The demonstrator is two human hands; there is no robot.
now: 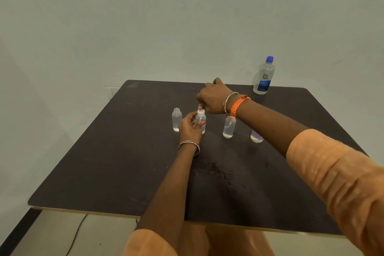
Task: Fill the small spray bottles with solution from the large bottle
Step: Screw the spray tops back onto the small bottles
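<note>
**Capping the second small bottle**

My left hand (190, 125) grips the small spray bottle (201, 120) around its body; my right hand (212, 97), fingers curled, pinches its white spray top (201, 112) from above. The bottle stands upright on the desk (104, 162), long axis vertical. Just left of my left hand an open bottle (176, 119) waits uncapped. Under my right wrist a filled bottle (229, 128) stands, another (257, 137) beyond. The large bottle (264, 77) stands capped, well beyond my right hand. I judge filling roughly halfway.
</note>
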